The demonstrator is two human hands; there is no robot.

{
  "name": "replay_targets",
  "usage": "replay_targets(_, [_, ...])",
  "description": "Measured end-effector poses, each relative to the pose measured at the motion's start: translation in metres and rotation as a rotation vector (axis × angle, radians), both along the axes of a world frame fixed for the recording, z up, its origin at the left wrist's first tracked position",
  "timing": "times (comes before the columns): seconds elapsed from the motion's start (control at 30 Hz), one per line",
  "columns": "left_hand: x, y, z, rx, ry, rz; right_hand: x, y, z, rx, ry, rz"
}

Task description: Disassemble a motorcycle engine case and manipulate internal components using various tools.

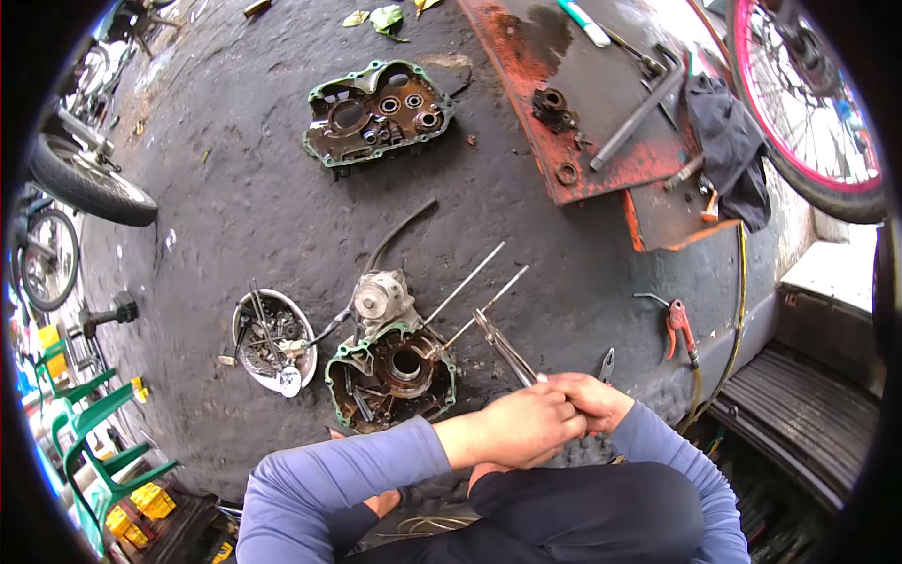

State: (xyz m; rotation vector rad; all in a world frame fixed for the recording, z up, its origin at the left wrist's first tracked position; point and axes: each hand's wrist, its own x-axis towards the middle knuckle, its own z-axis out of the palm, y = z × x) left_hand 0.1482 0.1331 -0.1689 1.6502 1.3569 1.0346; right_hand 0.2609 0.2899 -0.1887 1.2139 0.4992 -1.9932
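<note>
My left hand (pixel 526 425) and my right hand (pixel 590 399) are closed together in front of my knees. Between them they grip a long, slim metal tool like a pair of pliers (pixel 507 350), its two narrow arms pointing away and to the left. Its far end is near two long metal studs (pixel 474 279) that rise from an open engine case half (pixel 442 381). This case has a green gasket edge, an oily brown inside and a round bearing hole. A grey metal cylinder part (pixel 381 299) is attached at its far side. My palms are hidden.
A white bowl (pixel 308 324) holds small metal parts. Another crankcase half (pixel 376 115) lies farther off. A red metal sheet (pixel 554 179) carries tools and a dark cloth (pixel 728 141). A red-handled air gun (pixel 678 329) and a grey tool tip (pixel 608 365) are at right.
</note>
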Motion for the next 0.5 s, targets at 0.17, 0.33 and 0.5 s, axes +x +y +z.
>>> replay_targets(0.17, [0.006, 0.004, -0.013, -0.041, 0.018, -0.051, -0.004, -0.008, -0.002, -0.098, -0.186, 0.035])
replay_targets(0.33, [0.001, 0.013, -0.01, -0.035, 0.075, -0.124, -0.015, -0.002, -0.008, -0.232, -0.212, 0.08])
replay_targets(0.5, [-0.008, 0.022, -0.016, -0.056, 0.04, -0.261, -0.046, -0.014, 0.015, -0.182, -0.313, -0.021])
